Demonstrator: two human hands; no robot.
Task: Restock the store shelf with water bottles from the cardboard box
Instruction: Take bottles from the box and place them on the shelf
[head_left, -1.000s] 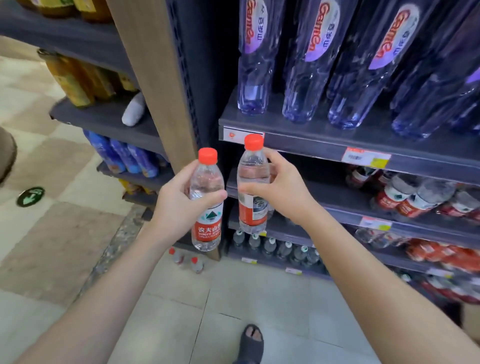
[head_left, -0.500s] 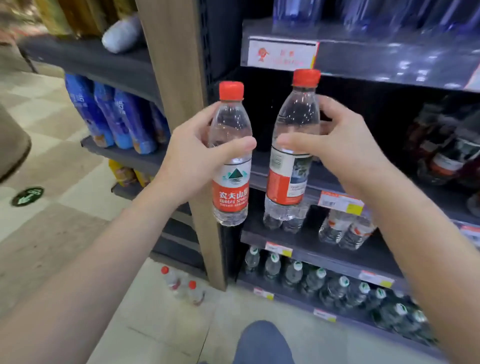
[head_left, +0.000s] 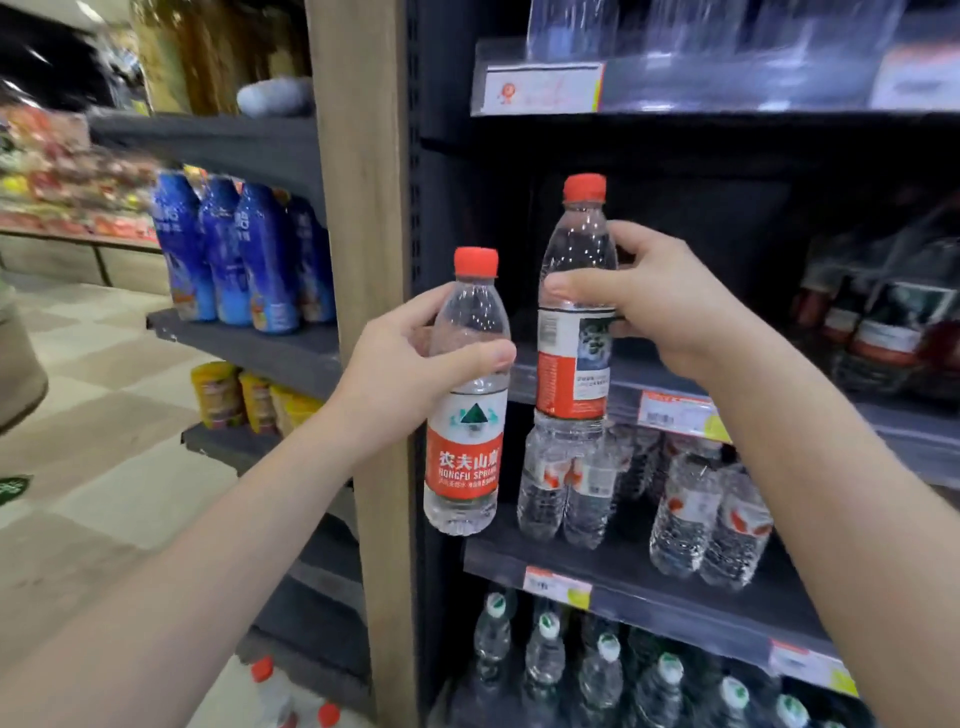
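Observation:
Each hand holds a clear water bottle with a red cap and a red label. My left hand (head_left: 400, 364) grips the left water bottle (head_left: 465, 447) upright, in front of the wooden shelf post (head_left: 358, 208). Further right and higher, my right hand (head_left: 670, 306) holds the right water bottle (head_left: 576, 322) by its upper body, at the mouth of the dark middle shelf (head_left: 727, 410). Behind that bottle the left part of the shelf looks bare and dark. The cardboard box is not in view.
Shrink-wrapped water packs (head_left: 711, 519) stand on the shelf below, and green-capped bottles (head_left: 602, 670) fill the bottom shelf. Dark red-labelled bottles (head_left: 883, 322) sit at the right of the middle shelf. Blue bottles (head_left: 244, 260) line the left unit. Two red-capped bottles (head_left: 270, 686) stand on the floor.
Both bottles have come nearer the shelving and to the right. The right bottle has risen to the middle shelf opening, and my view has closed in on the shelves.

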